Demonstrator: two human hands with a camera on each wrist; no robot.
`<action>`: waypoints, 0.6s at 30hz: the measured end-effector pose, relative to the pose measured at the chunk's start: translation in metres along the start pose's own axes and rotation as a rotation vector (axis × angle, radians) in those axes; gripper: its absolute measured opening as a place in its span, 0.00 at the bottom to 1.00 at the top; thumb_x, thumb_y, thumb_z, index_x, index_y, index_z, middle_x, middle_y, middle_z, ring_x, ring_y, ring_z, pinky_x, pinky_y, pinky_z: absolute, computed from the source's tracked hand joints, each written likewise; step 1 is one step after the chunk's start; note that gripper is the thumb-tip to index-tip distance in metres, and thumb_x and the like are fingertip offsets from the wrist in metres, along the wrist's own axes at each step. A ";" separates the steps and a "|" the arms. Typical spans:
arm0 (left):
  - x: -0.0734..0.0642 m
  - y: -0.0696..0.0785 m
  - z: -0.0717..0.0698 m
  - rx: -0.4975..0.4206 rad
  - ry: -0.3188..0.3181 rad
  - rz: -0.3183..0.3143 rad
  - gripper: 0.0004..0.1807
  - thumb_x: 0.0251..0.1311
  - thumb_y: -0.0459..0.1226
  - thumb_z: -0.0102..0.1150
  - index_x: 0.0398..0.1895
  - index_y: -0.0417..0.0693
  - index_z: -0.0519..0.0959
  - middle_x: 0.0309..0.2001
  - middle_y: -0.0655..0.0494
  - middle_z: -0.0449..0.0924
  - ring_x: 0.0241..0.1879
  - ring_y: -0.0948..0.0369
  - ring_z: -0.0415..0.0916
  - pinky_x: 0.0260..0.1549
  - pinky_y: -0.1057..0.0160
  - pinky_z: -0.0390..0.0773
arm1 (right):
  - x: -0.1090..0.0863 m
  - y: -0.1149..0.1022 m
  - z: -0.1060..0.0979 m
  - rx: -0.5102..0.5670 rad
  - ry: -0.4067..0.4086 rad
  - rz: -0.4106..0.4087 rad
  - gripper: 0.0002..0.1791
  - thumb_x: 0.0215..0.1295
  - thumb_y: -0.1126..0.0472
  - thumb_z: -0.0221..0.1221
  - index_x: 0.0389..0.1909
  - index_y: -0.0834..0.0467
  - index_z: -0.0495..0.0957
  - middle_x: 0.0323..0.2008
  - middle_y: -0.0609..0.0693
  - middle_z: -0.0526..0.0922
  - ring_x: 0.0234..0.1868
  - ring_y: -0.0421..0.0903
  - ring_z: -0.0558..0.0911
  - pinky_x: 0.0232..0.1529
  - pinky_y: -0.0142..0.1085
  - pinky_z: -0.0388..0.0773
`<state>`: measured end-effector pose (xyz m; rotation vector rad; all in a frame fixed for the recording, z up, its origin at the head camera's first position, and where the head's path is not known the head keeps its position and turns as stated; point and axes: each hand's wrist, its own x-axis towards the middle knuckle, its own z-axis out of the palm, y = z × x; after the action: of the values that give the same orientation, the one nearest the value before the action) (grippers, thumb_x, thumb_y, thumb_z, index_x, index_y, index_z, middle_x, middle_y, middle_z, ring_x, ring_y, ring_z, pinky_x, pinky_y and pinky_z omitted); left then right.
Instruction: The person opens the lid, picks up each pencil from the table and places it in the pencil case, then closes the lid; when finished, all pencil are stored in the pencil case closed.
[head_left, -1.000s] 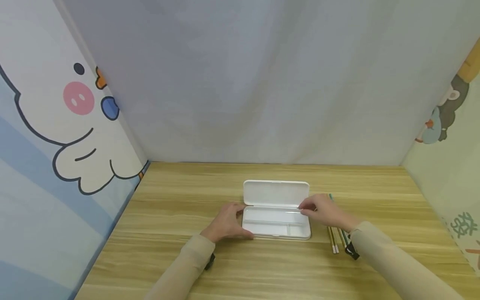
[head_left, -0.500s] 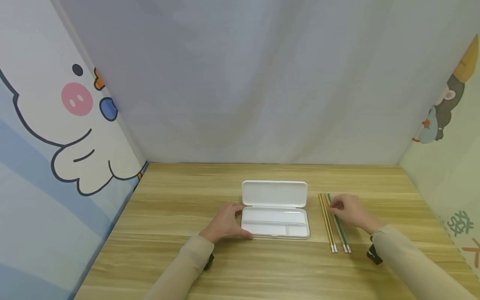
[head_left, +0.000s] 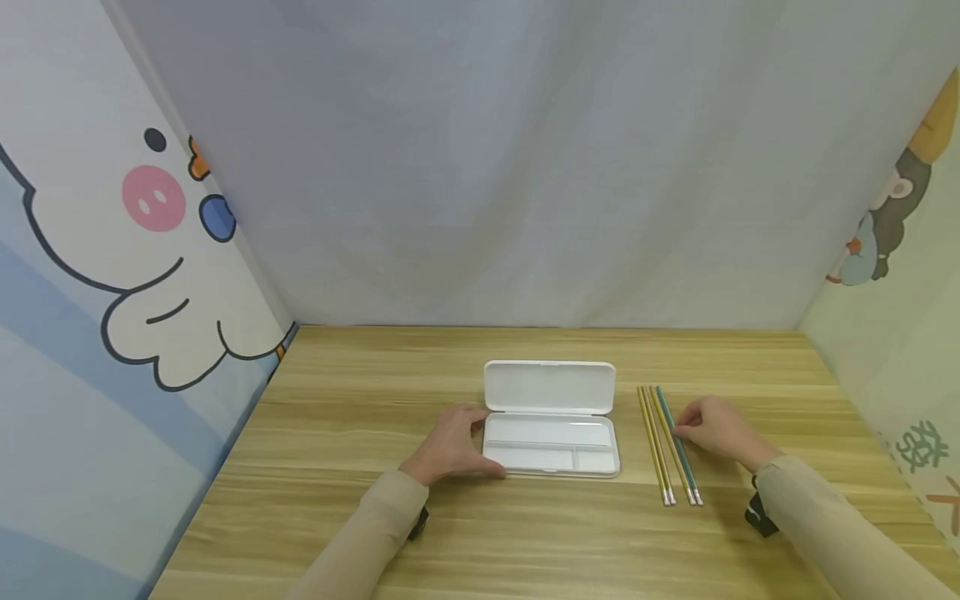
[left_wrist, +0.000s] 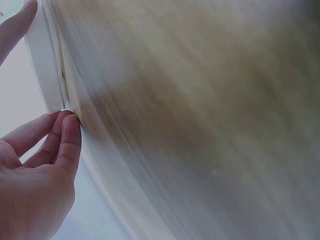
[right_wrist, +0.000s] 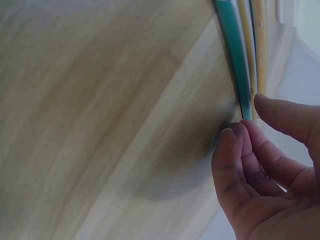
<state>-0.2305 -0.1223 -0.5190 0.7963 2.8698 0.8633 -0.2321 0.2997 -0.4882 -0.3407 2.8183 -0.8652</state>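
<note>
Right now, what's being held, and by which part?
Left fingers hold the white case by its left end; right fingers are at the green pencil, gripping or not, I can't tell.

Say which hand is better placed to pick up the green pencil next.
Probably the right hand: it is close beside the green pencil, while the left hand, farther off, holds the left end of the white case.

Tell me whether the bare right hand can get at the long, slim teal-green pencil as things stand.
Very likely yes: the right hand is at the side of the teal-green pencil, nothing visible blocks its way, and the slim yellow pencils lie beyond.
</note>
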 end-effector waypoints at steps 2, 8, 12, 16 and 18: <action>0.000 0.000 -0.001 -0.002 -0.002 0.005 0.34 0.27 0.60 0.78 0.29 0.49 0.74 0.27 0.55 0.69 0.30 0.61 0.62 0.29 0.62 0.64 | 0.000 -0.001 0.000 0.003 -0.001 0.002 0.08 0.57 0.63 0.66 0.29 0.65 0.81 0.28 0.50 0.80 0.30 0.47 0.77 0.32 0.43 0.76; 0.000 0.001 -0.001 -0.007 -0.001 0.006 0.33 0.27 0.60 0.78 0.29 0.49 0.73 0.26 0.53 0.70 0.30 0.61 0.62 0.28 0.63 0.64 | -0.001 -0.001 0.001 0.001 -0.002 0.008 0.07 0.57 0.63 0.65 0.28 0.65 0.81 0.27 0.50 0.80 0.29 0.47 0.77 0.31 0.43 0.76; -0.001 0.003 -0.002 0.005 -0.005 -0.003 0.34 0.27 0.60 0.78 0.31 0.49 0.74 0.26 0.55 0.69 0.30 0.61 0.62 0.29 0.62 0.63 | -0.002 -0.002 0.001 -0.007 -0.004 0.022 0.08 0.58 0.62 0.65 0.28 0.65 0.81 0.27 0.50 0.80 0.29 0.47 0.77 0.31 0.43 0.76; -0.001 0.004 -0.002 -0.008 -0.011 -0.017 0.34 0.27 0.59 0.79 0.34 0.50 0.76 0.27 0.57 0.68 0.31 0.61 0.62 0.30 0.62 0.64 | -0.002 -0.003 0.000 -0.015 -0.013 0.041 0.08 0.58 0.62 0.65 0.28 0.65 0.81 0.27 0.50 0.81 0.29 0.47 0.77 0.31 0.43 0.76; -0.001 0.004 -0.002 -0.017 -0.014 -0.024 0.34 0.27 0.59 0.79 0.35 0.50 0.77 0.27 0.57 0.68 0.32 0.61 0.62 0.30 0.62 0.65 | -0.002 -0.003 0.000 -0.015 -0.015 0.059 0.08 0.57 0.62 0.65 0.27 0.65 0.81 0.27 0.50 0.81 0.28 0.46 0.77 0.30 0.42 0.77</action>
<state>-0.2284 -0.1209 -0.5150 0.7619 2.8502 0.8743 -0.2300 0.2976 -0.4859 -0.2643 2.8073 -0.8258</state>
